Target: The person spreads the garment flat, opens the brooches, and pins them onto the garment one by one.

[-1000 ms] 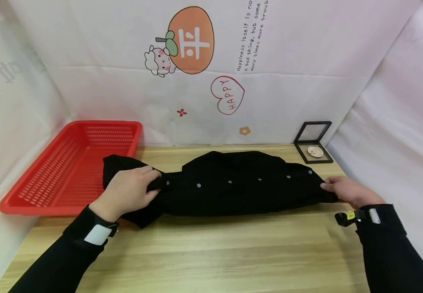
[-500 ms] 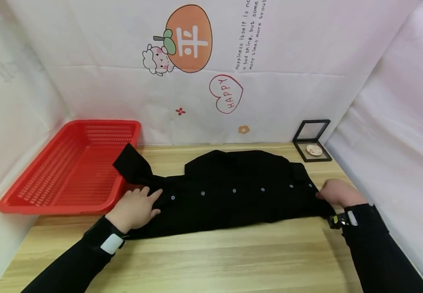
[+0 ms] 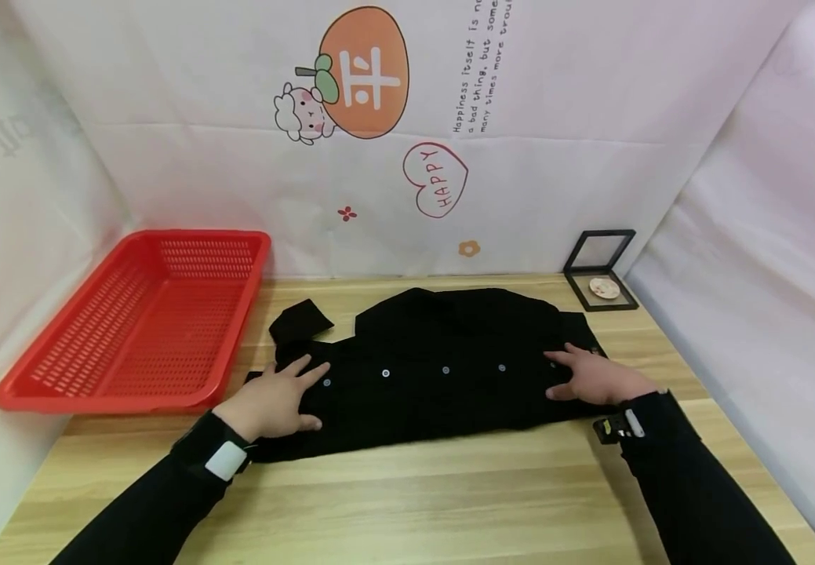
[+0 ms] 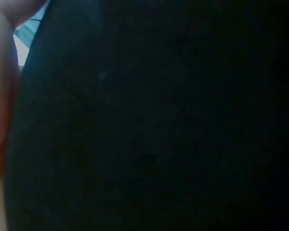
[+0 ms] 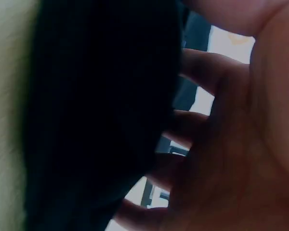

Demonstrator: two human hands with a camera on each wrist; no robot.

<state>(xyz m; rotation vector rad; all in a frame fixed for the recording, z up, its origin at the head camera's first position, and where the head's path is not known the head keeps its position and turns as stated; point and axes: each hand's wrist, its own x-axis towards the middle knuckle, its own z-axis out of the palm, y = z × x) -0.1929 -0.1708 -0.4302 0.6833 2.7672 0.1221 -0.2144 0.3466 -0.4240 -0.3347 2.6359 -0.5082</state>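
A black buttoned shirt (image 3: 435, 400) lies flattened on the wooden table, its row of small buttons running left to right in the head view. My left hand (image 3: 273, 400) rests with spread fingers on the shirt's left end, just below a folded flap of black cloth (image 3: 301, 320). On the right end, my right hand (image 3: 598, 377) touches the cloth with its fingers extended over the button line. Dark cloth (image 4: 154, 120) fills most of the left wrist view. In the right wrist view, the fingertips (image 5: 188, 125) meet the black cloth (image 5: 101, 115).
A red plastic basket (image 3: 243, 322) stands at the left, close to the shirt. At the back right corner is a small black frame (image 3: 601, 308) holding a round pale disc (image 3: 604, 288). White printed fabric (image 3: 555, 157) hangs behind the table (image 3: 435, 502).
Both hands have let go of the shirt's ends and now rest on it with fingers spread. The right hand moved left; the left flap came off the basket's edge onto the table side.
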